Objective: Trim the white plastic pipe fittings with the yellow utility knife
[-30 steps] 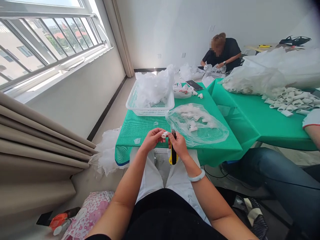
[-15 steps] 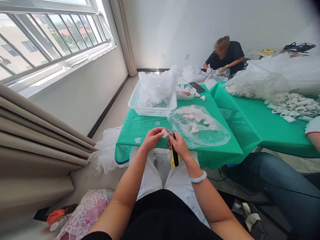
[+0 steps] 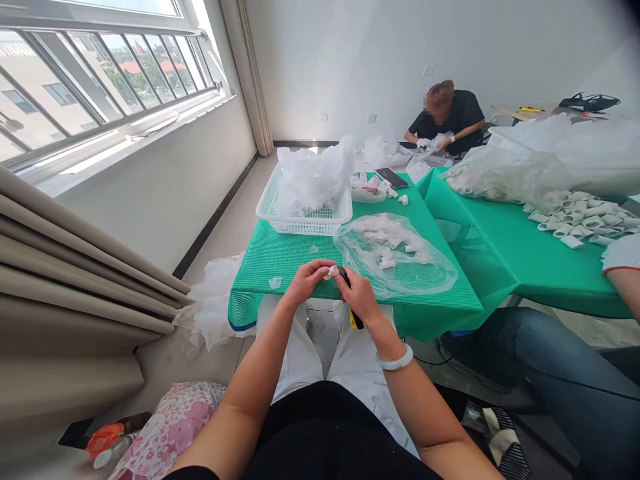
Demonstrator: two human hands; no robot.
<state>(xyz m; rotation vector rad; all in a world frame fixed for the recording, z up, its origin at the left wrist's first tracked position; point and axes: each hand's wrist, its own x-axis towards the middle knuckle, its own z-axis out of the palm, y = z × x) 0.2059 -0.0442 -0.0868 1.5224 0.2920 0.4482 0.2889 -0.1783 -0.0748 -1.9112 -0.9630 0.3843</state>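
Note:
Near the front edge of the green-covered table (image 3: 250,293), my left hand (image 3: 305,281) is closed on a small white plastic fitting (image 3: 332,272). My right hand (image 3: 359,293) grips a yellow and black utility knife (image 3: 356,320), its front end against the fitting. Fingers partly cover the fitting, and the blade cannot be made out. Just beyond my right hand lies a clear plastic bag (image 3: 430,277) with several white fittings (image 3: 387,260) on it. Small plastic scraps (image 3: 275,283) are on the table to the left.
A white basket (image 3: 305,225) of crumpled plastic stands at the back left, with a dark tablet (image 3: 391,177) to its right. Another green table (image 3: 555,267) holds a fitting pile (image 3: 583,217). One person (image 3: 450,117) crouches behind; another's gloved hand (image 3: 623,253) is at right.
The knife has turned and its front end has come up to the fitting, with less of its yellow handle showing. The fitting has tilted between my fingers. The view has shifted slightly.

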